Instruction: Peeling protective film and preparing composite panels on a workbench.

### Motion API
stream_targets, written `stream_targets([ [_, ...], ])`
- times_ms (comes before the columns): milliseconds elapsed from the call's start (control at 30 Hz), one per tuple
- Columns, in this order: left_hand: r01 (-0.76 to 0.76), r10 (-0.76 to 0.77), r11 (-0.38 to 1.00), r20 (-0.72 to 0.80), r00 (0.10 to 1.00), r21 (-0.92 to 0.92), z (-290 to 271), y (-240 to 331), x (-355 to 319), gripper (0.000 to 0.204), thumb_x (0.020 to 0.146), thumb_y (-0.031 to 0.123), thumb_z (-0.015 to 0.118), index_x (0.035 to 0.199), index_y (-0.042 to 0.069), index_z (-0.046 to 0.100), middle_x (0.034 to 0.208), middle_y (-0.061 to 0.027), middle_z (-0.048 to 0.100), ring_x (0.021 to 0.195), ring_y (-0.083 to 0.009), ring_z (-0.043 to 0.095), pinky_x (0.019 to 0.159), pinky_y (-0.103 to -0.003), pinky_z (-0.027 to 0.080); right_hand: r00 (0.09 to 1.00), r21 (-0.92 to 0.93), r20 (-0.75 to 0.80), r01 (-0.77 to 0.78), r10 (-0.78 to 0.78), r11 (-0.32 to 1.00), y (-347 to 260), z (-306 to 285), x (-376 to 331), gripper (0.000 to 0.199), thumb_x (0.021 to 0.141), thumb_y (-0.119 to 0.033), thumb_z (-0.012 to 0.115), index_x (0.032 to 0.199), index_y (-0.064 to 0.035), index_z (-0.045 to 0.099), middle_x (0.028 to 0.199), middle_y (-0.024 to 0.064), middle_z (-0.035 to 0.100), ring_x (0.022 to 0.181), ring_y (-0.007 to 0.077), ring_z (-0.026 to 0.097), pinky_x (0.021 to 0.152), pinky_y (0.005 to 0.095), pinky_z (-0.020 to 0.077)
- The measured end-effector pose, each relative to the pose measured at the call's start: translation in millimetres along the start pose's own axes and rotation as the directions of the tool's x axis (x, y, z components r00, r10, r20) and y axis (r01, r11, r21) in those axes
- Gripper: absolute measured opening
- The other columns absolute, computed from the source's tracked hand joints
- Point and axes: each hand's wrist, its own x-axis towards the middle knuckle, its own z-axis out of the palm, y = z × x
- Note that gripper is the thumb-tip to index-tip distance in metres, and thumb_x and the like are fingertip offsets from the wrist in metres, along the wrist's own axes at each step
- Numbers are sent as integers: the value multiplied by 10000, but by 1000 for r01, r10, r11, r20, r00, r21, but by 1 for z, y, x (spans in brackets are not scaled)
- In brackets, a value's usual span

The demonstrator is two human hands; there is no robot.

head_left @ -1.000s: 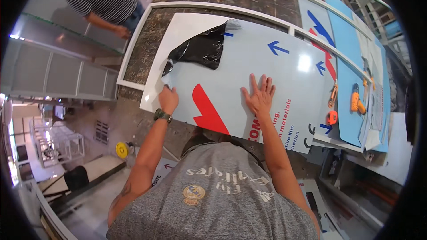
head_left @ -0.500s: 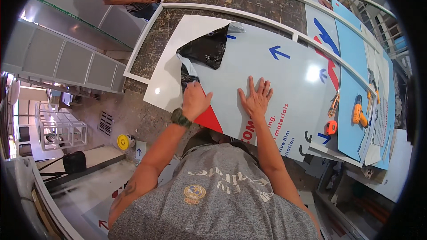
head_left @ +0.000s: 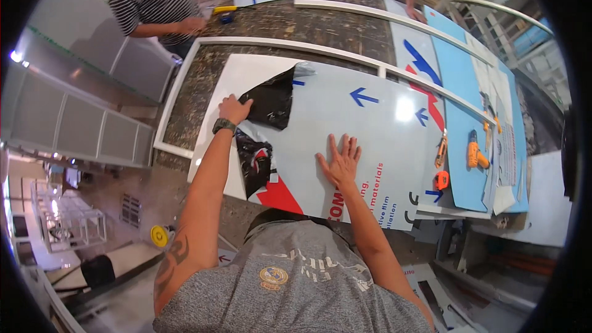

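A white panel (head_left: 213,111) lies on the table, mostly covered by a pale grey protective film (head_left: 308,148) printed with blue arrows and red shapes. Along its left side the film is peeled back, showing its black underside (head_left: 271,102) in two folds. My left hand (head_left: 235,110) is at the left edge of the upper fold, thumb apart from the fingers, touching the panel and the fold's edge. Spread flat on the film's middle, my right hand (head_left: 342,163) presses down with nothing in it.
A white frame (head_left: 246,41) lies around the panel on the worn table (head_left: 271,24). To the right are an orange drill (head_left: 475,153), an orange tape measure (head_left: 441,180), a cutter knife (head_left: 441,149) and blue sheets (head_left: 459,191). Two people stand across the table, one in a striped shirt (head_left: 148,0).
My left hand has left the lower part of the peeled film and moved up and left to the upper fold. The lower fold now lies spread wider. My right hand stays flat on the film.
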Motion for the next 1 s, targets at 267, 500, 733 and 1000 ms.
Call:
stream_targets([
  [267,-150,149,987,-19,989,-65,73,9,25,346,993,311,542,1023,-1,687,1014,-215,693,915,-458,668,833,-519,557,997,5,79,-18,17,1000,15,-8,21,797,1011,-720,413,1679,-293,336,1753,167,208,1618,422,113,1288,599,33],
  [500,-138,114,946,-98,989,-292,29,88,-28,420,1049,296,425,982,8,724,913,-224,713,786,-470,684,745,-529,560,995,8,85,-49,48,999,7,-16,26,785,998,-683,458,1678,-309,339,1759,157,198,1610,428,142,1279,625,62],
  [733,-113,195,895,152,969,-432,-54,210,-191,452,1045,385,528,831,28,707,755,-203,684,701,-429,660,640,-508,530,996,-80,89,38,-31,996,23,-3,23,805,975,-616,501,1688,-292,315,1751,192,205,1605,459,129,1265,651,84],
  [1000,-429,454,827,-17,891,-364,-71,228,-206,435,972,421,649,787,31,697,735,-163,666,632,-397,615,609,-459,511,989,-49,-115,91,-96,995,43,29,17,889,910,-589,553,1695,-261,295,1738,204,230,1592,478,139,1247,672,98],
])
